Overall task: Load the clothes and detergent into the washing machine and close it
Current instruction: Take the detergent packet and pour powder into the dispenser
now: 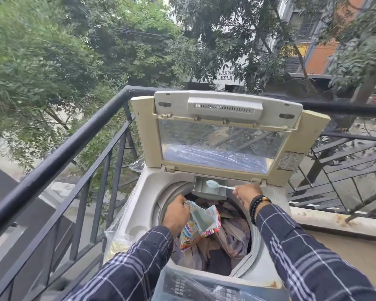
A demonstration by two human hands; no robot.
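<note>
right hand (pixel 245 194) pinches spoon (pixel 219 186); left hand (pixel 176 213) grips detergent packet (pixel 201 222).

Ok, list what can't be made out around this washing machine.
Head view only:
Detergent packet label: crumpled, partly behind the left hand.
Spoon in the right hand: bowl too small to show what it holds.
Control panel: markings blurred under plastic wrap, cut by the bottom edge.
Clothes: lower layers buried under the top ones.
</note>
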